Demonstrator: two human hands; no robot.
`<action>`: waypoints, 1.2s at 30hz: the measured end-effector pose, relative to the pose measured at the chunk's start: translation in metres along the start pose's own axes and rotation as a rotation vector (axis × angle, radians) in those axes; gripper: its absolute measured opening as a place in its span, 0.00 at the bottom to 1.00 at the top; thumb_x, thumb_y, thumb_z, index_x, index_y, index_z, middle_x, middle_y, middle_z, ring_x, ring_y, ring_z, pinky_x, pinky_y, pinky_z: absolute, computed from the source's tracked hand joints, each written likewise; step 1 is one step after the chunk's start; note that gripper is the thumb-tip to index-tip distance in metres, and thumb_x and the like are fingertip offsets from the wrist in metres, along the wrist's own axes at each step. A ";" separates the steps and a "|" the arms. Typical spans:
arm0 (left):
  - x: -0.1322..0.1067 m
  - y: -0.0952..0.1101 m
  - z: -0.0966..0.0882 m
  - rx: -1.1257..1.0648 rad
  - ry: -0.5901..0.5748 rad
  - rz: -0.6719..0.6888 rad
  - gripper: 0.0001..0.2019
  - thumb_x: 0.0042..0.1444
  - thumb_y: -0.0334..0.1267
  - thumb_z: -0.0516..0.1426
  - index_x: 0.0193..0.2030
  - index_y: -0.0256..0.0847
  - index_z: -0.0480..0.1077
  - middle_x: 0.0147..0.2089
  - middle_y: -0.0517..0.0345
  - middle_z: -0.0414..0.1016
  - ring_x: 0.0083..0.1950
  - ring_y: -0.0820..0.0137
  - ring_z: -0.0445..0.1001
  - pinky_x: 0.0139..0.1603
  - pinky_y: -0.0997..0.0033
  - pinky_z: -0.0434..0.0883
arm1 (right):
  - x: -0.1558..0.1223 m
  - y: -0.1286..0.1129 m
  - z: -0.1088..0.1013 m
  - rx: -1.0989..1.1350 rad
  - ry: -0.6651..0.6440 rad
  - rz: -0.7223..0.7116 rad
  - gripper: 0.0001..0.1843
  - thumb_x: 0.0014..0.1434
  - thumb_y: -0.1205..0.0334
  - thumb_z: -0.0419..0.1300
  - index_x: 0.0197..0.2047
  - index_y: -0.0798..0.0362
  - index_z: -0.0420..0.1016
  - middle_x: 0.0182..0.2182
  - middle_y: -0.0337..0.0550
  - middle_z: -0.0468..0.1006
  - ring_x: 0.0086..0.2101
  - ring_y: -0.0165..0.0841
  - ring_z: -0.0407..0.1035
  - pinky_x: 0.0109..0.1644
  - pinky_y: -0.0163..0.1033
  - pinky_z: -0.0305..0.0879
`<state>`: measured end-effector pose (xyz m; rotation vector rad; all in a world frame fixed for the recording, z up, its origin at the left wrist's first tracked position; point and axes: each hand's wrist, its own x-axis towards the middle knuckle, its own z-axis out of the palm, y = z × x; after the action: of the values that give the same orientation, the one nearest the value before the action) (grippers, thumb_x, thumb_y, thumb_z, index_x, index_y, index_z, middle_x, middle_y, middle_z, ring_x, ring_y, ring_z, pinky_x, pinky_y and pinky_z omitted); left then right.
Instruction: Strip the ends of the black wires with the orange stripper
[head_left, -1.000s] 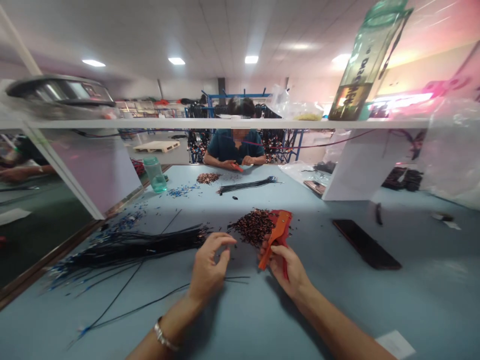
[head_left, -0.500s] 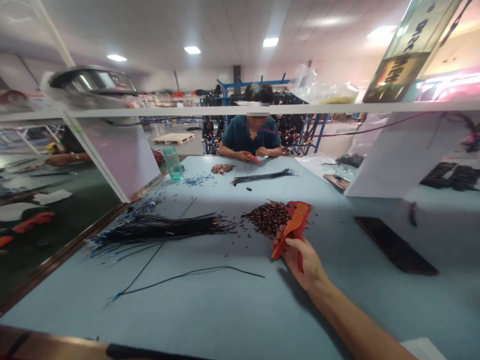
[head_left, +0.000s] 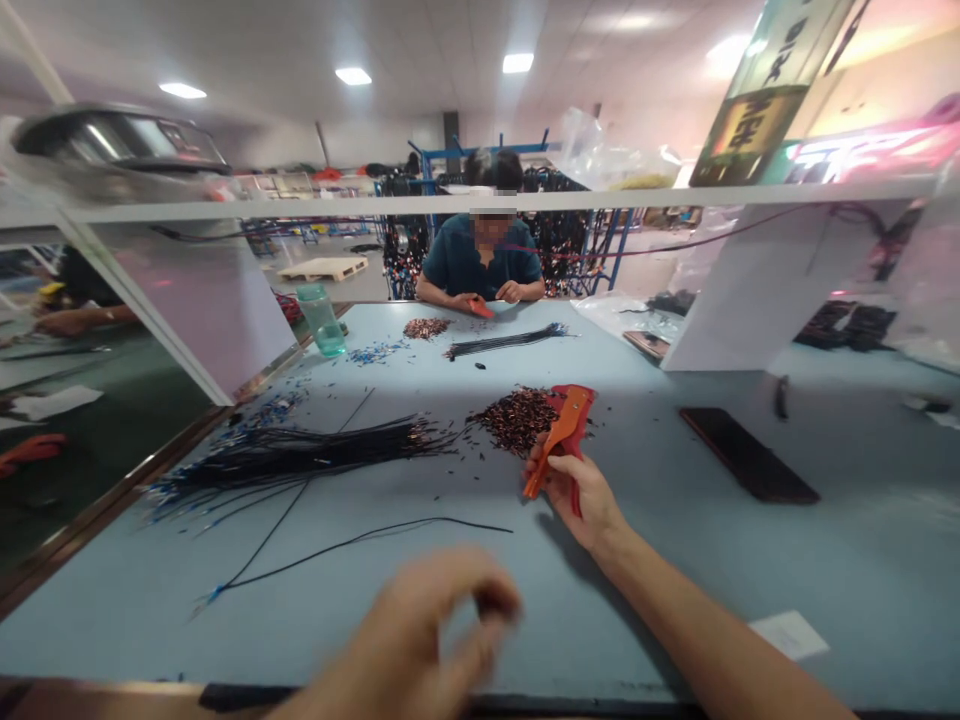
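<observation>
My right hand (head_left: 581, 490) grips an orange and red wire stripper (head_left: 562, 435) by its handles. The tool's head is over the right side of a heap of small dark and copper-coloured pieces (head_left: 514, 420). Low in front, my left hand (head_left: 442, 615) is blurred; its fingers curve with a gap to the thumb, and I see nothing in it. Beyond it, a thin black wire (head_left: 360, 545) with a blue end lies on the table. A bundle of black wires (head_left: 315, 452) stretches to the left of the heap.
Across the blue-grey table (head_left: 637, 580) sits a person (head_left: 480, 255) holding an orange tool. A dark phone (head_left: 748, 455) lies at right, a green bottle (head_left: 321, 322) at back left. Small blue pieces (head_left: 375, 352) are scattered about. A white shelf (head_left: 420, 203) spans above.
My left hand has come into view at the bottom, over the near part of the table. The view has shifted slightly; my right hand still holds the wire stripper by the heap.
</observation>
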<state>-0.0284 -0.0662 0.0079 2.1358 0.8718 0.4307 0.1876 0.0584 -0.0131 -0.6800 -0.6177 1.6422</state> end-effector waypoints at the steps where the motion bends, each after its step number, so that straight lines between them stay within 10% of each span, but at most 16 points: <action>1: 0.010 -0.004 -0.014 0.083 0.119 -0.074 0.15 0.66 0.33 0.44 0.49 0.43 0.70 0.45 0.49 0.72 0.47 0.61 0.69 0.46 0.56 0.67 | 0.000 0.000 0.000 0.004 0.001 -0.001 0.13 0.42 0.70 0.63 0.36 0.53 0.75 0.27 0.38 0.78 0.28 0.34 0.72 0.33 0.40 0.72; 3: 0.028 -0.013 -0.032 0.508 0.326 -0.226 0.12 0.61 0.29 0.48 0.38 0.41 0.73 0.36 0.52 0.73 0.39 0.62 0.70 0.40 0.59 0.66 | 0.001 0.001 0.000 0.012 0.002 0.001 0.13 0.42 0.70 0.63 0.36 0.54 0.75 0.27 0.38 0.78 0.28 0.34 0.73 0.33 0.40 0.72; 11: 0.057 -0.037 -0.033 1.147 0.259 0.066 0.13 0.56 0.21 0.50 0.24 0.36 0.68 0.27 0.52 0.70 0.30 0.65 0.66 0.37 0.61 0.62 | 0.002 0.003 -0.001 0.019 0.006 0.012 0.14 0.42 0.70 0.63 0.36 0.54 0.75 0.27 0.38 0.78 0.28 0.33 0.73 0.35 0.40 0.72; 16: 0.067 -0.035 -0.036 0.858 0.300 -0.042 0.12 0.54 0.21 0.50 0.25 0.37 0.67 0.29 0.49 0.71 0.32 0.62 0.68 0.37 0.61 0.63 | 0.001 0.002 0.001 0.001 0.008 0.006 0.14 0.43 0.69 0.63 0.36 0.53 0.74 0.27 0.38 0.78 0.28 0.34 0.73 0.35 0.39 0.71; 25: 0.090 -0.044 -0.044 0.461 0.750 -0.321 0.12 0.63 0.35 0.44 0.37 0.39 0.67 0.25 0.61 0.73 0.24 0.72 0.70 0.27 0.76 0.65 | -0.011 -0.003 0.006 -0.161 -0.129 0.036 0.17 0.45 0.68 0.64 0.42 0.53 0.74 0.31 0.38 0.77 0.31 0.33 0.72 0.37 0.37 0.68; 36: 0.077 -0.055 -0.051 0.270 0.913 -0.342 0.08 0.58 0.36 0.52 0.33 0.42 0.72 0.29 0.62 0.77 0.29 0.73 0.73 0.33 0.77 0.65 | -0.027 -0.013 0.013 -0.537 -0.365 0.217 0.10 0.48 0.64 0.61 0.36 0.55 0.74 0.31 0.42 0.75 0.33 0.38 0.70 0.36 0.40 0.64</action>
<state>-0.0262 0.0403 -0.0001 1.9246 1.8483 1.1981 0.1901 0.0334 0.0078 -0.8587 -1.3171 1.8329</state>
